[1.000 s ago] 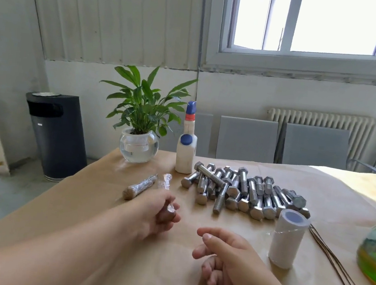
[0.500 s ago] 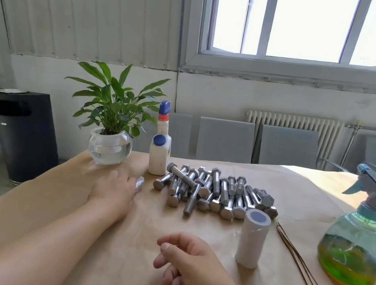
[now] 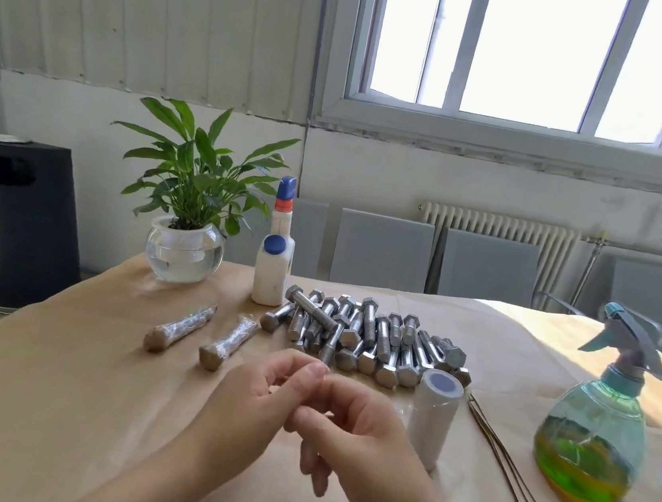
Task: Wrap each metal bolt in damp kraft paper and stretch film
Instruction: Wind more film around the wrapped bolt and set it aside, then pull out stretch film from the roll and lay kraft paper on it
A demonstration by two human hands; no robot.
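1. Head view: two wrapped bolts [image 3: 202,335] laid side by side on the kraft-papered table [image 3: 31,401], left of the pile.
2. Pile of bare bolts [image 3: 368,339] untouched beside the film roll [image 3: 432,413]; most of the job left.
3. Left hand [image 3: 256,404] and right hand [image 3: 344,432] touching mid-table, fingers loosely curled, nothing visibly held.
4. Spray bottle [image 3: 589,441] standing at right.
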